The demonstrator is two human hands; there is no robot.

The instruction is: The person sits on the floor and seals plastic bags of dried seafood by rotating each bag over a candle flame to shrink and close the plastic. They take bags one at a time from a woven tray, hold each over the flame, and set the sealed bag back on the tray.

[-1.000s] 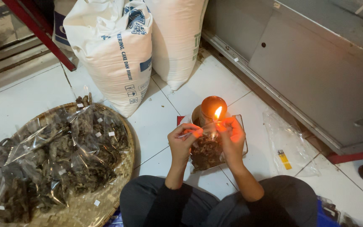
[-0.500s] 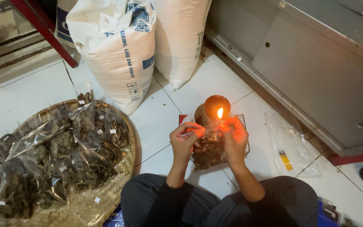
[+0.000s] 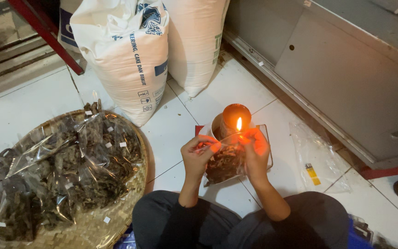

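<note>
The fingers of the left hand (image 3: 198, 154) are pressed together and pinch the top edge of a small clear bag (image 3: 224, 161). The fingers of the right hand (image 3: 255, 150) pinch the same top edge on the other side. Both hands pull the edge tight and flat between them. The bag is full of dark dried bits and hangs down between the two hands, over the white tile floor (image 3: 33, 106) and just above the person's knees.

The top edge of the bag sits right at the candle flame (image 3: 239, 123). It looks like the person is melting the bag shut at this step. The next move would likely need a slow, even slide of the edge along the flame, with fingertips kept back from the heat, since they glow orange and are very near it.

The flame stands on a round brown candle pot (image 3: 232, 115), on the floor just past the hands. A flat woven basket (image 3: 130, 203) lies at the left edge of the floor, heaped with more clear bags of the same dark bits. Two big white sacks (image 3: 125, 50) lean at the far edge. An empty clear bag with a yellow lighter (image 3: 313, 174) lies to the right, near a grey metal cabinet (image 3: 346, 69).
</note>
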